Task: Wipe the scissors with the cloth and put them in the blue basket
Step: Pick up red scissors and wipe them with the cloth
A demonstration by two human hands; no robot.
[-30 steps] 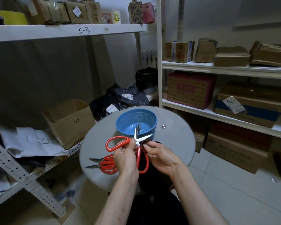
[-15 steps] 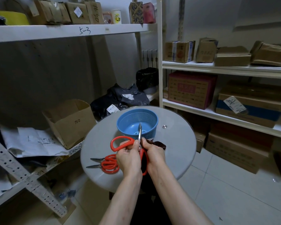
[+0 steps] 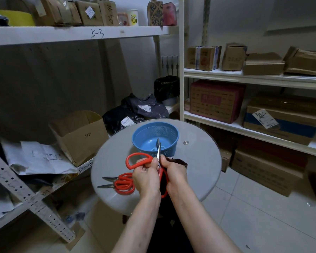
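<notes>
- Your left hand (image 3: 146, 177) has its fingers curled round one red handle of the scissors (image 3: 141, 162). Your right hand (image 3: 175, 173) pinches the dark cloth (image 3: 180, 161) against the base of the blades.
- White shelving (image 3: 244, 79) stands on your right and carries cardboard boxes on several levels. A second shelf (image 3: 62, 34) runs along the upper left with smaller boxes on it.
- Your round grey table (image 3: 199, 170) sits in front of you and bears everything you are working with.
- One open cardboard box (image 3: 80, 136) stands to the left of the table, with loose papers (image 3: 35, 157) beside it. Black bags (image 3: 135, 110) lie behind the table.
- One blue basket (image 3: 144, 137) stands at the far side of the table, just beyond your hands.
- You hold the scissors above the table's near half with the blades together and pointing up and away. From here their tip lines up with the basket. The second red loop runs down between your hands.
- Other scissors (image 3: 123, 183) lie on the table left of your left hand, with two blade points aimed left. Their red handles overlap, so you cannot tell one open pair from two.
- One small metal stud (image 3: 185, 142) sits right of the basket.
</notes>
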